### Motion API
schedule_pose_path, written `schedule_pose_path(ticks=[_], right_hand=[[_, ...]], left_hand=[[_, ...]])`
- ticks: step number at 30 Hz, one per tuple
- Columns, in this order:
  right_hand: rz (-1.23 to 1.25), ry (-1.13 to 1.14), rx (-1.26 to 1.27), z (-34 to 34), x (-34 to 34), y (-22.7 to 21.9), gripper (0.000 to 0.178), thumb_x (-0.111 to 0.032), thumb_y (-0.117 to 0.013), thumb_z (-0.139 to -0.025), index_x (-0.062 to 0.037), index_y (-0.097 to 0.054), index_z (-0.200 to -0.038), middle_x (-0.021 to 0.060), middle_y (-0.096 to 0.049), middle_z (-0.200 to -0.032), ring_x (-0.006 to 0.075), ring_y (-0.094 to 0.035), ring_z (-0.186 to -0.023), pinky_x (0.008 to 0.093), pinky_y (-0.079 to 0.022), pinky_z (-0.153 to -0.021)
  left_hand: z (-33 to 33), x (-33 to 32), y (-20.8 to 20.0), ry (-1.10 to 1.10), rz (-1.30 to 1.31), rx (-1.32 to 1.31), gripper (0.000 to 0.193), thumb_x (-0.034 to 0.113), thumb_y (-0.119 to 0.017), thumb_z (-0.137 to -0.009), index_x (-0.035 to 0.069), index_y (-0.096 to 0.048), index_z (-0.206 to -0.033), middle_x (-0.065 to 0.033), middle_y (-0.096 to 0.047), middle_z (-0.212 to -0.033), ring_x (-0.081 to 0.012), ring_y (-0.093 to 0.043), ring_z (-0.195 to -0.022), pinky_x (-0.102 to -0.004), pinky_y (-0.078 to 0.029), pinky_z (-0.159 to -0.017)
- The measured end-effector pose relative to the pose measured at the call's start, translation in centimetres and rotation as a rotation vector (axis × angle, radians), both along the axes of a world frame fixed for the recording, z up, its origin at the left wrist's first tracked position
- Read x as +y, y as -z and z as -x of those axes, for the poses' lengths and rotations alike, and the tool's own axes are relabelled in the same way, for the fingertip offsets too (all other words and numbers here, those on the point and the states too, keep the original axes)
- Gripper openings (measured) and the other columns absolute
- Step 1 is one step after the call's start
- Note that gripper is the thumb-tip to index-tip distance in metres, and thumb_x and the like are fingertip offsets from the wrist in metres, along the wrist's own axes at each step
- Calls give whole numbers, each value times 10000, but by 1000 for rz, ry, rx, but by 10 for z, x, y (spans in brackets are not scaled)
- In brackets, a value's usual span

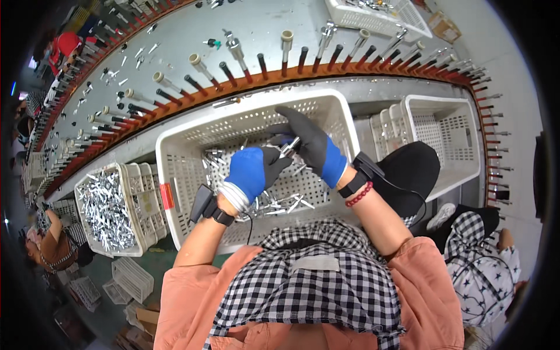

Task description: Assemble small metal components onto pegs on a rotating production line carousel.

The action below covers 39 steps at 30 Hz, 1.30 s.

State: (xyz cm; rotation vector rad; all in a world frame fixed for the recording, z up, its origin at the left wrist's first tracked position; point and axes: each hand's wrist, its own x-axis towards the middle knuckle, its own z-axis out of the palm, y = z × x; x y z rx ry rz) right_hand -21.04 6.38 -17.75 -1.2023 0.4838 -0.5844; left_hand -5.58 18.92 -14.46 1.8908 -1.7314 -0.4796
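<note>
Over the white basket [224,135], left hand [248,168] at eight o'clock and right hand [317,146] at three grip a metal tube [290,147], which could drop among loose parts [297,203] at six if either grip slackens.

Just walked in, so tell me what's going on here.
A person has a shiny metal piece between the gloved left hand and right hand, over a white basket with loose metal parts in it. The left hand grips the piece; the right hand's hold is hard to make out. Beyond, a row of pegs lines the work surface, and a crate at left is heaped with small metal pieces.
</note>
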Motion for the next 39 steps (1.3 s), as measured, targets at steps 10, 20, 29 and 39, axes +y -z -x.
schedule_pose_path(ticks=[10, 20, 29, 39], right_hand=[[602, 517, -261, -67, -209, -53, 351, -233, -500, -1134, -20, -721, -1304, 111, -773, -1177, 184, -710, -1122, 336, -534, -1037], [574, -236, 289, -13, -65, -103, 332, -364, -704, -1020, -58, -817, -1080, 194, -764, -880, 309, -749, -812, 414, -581, -796], [563, 716, 585, 34, -92, 26, 461, -379, -689, -1003, -57, -673, -1332, 273, -744, -1068, 481, -719, -976, 526, -592, -852], [547, 641, 727, 58, -79, -2, 425, -346, -630, -1019, -86, -671, -1353, 266, -736, -984, 473, -717, -929, 552, -584, -799]], left_hand=[[-114, -57, -26, -457, 506, 516, 469, 227, -627, -1095, 5, -594, -1507, -86, -670, -1462, -168, -602, -1314, -352, -486, -1092], [-196, -138, -47, -610, 1, 623, 578, 535, -473, -1130, 47, -752, -994, -82, -740, -841, -194, -693, -787, -331, -543, -755], [-73, -101, -45, 191, -33, 449, 499, 215, -442, -1100, -56, -576, -1498, -190, -612, -1507, -289, -554, -1419, -443, -394, -1222], [-18, -305, -52, -99, 151, 652, 598, 498, -521, -1129, 9, -768, -888, -27, -618, -693, -125, -540, -643, -320, -410, -606]])
